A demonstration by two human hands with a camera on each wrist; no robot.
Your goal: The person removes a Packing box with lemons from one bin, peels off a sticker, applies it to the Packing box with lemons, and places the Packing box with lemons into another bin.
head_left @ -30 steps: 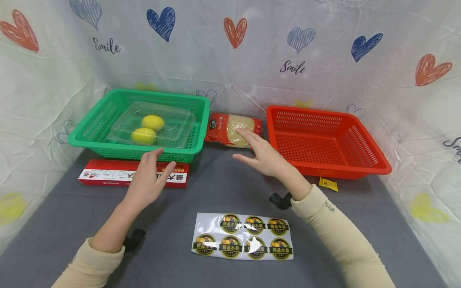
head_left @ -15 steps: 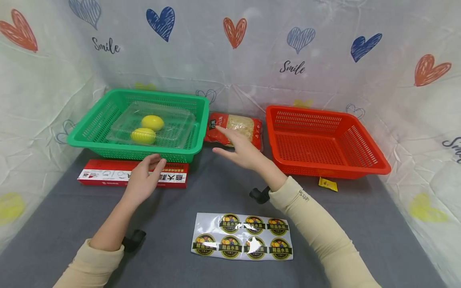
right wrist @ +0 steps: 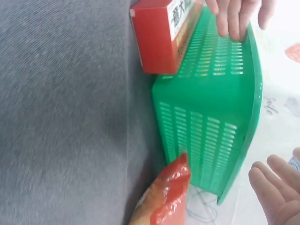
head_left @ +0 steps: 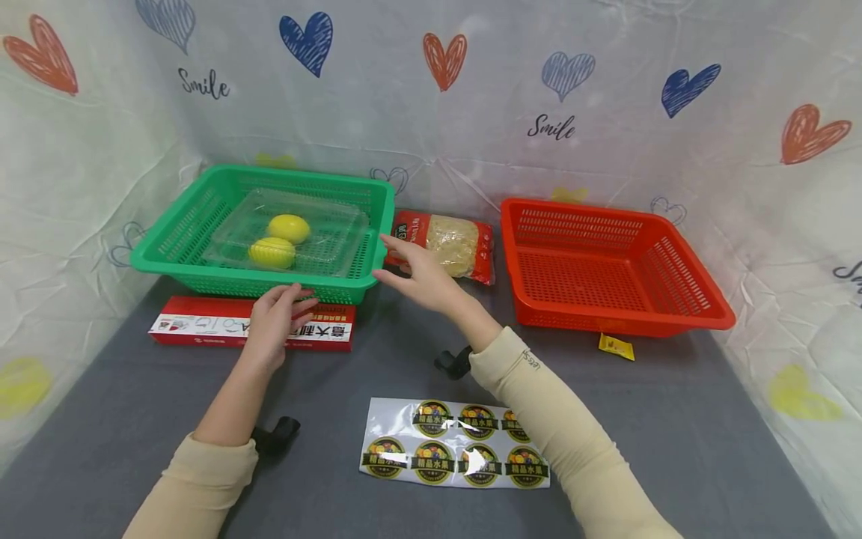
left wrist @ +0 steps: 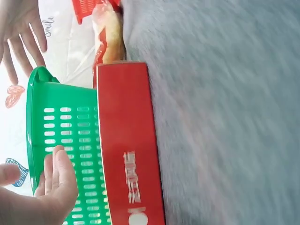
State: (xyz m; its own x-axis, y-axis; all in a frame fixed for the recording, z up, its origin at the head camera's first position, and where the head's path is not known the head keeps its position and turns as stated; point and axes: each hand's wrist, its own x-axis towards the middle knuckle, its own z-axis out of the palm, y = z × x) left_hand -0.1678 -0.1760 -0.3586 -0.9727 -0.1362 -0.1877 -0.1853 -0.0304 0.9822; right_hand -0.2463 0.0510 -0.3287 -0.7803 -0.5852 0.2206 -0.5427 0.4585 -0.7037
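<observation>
A green basket (head_left: 202, 275) stands at the back left. In it is a clear plastic container (head_left: 334, 228), with a yellow lemon (head_left: 289, 227) and a ridged yellow fruit (head_left: 272, 253) showing through. My left hand (head_left: 272, 322) hovers at the basket's front rim, fingers loosely bent and holding nothing. It overlaps a long red box (head_left: 202, 329) lying before the basket. My right hand (head_left: 424, 275) reaches to the basket's right rim, fingers extended and thumb apart, nothing in it. Behind that hand lies a red-and-clear bag (head_left: 454, 243) of pale food.
A red basket (head_left: 673, 323) stands at the right, with a small yellow packet (head_left: 616, 346) in front of it. A sheet of round stickers (head_left: 432, 460) lies at the front, partly under my right sleeve. A white printed cloth (head_left: 485, 165) hangs behind.
My right hand has moved left, from over the food bag to the green basket's right rim. My left hand has shifted slightly and turned at the front rim. The baskets stay put.
</observation>
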